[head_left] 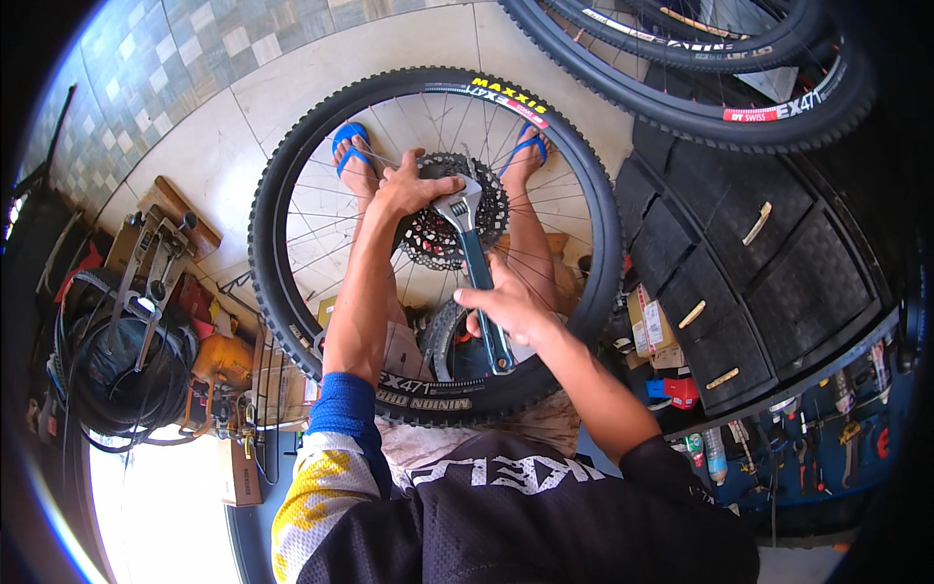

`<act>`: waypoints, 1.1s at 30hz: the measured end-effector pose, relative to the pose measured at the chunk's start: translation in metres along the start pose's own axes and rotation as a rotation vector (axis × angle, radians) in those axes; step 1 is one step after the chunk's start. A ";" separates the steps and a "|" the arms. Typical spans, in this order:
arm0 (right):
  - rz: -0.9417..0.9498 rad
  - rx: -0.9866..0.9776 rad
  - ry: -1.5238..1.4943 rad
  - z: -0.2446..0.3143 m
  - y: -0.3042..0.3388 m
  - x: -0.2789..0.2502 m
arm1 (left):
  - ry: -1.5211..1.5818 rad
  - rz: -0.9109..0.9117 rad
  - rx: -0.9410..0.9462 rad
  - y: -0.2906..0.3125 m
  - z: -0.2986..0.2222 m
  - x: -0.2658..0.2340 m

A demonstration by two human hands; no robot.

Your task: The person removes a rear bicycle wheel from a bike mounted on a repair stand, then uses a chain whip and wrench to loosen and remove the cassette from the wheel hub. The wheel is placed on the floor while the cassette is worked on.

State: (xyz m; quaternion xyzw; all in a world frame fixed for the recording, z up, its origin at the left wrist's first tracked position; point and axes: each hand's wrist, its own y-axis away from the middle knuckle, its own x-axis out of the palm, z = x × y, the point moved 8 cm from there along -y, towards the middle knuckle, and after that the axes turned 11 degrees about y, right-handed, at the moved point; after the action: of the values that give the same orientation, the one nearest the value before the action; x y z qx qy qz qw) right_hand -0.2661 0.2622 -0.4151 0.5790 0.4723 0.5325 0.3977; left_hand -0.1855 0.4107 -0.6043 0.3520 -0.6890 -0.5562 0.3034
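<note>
A bicycle wheel with a knobby black tyre (605,292) stands in front of my body, its cassette (428,238) facing me. An adjustable wrench (471,243) with a silver head and dark blue handle lies across the cassette, its jaws at the hub centre. What the jaws sit on is hidden. My left hand (409,187) rests on the cassette's upper left with fingers spread, the thumb touching the wrench head. Around the middle of the handle, my right hand (511,304) is closed, thumb sticking out to the left. The handle's end shows below that hand.
My feet in blue sandals (352,141) stand beyond the wheel. More wheels (671,112) lie at the upper right, above a black padded mat (749,263). Hand tools (808,448) hang at the lower right. At left are coiled tyres (126,360) and an orange tank (224,360).
</note>
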 end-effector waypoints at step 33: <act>-0.494 -0.602 1.575 0.154 -0.066 -0.184 | 0.099 -0.055 0.069 -0.007 0.016 0.000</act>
State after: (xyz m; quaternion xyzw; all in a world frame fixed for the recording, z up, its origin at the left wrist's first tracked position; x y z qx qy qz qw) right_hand -0.1195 0.1063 -0.5410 -0.2049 0.5606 0.7780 0.1960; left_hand -0.1976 0.4183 -0.6142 0.4081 -0.6821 -0.5220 0.3095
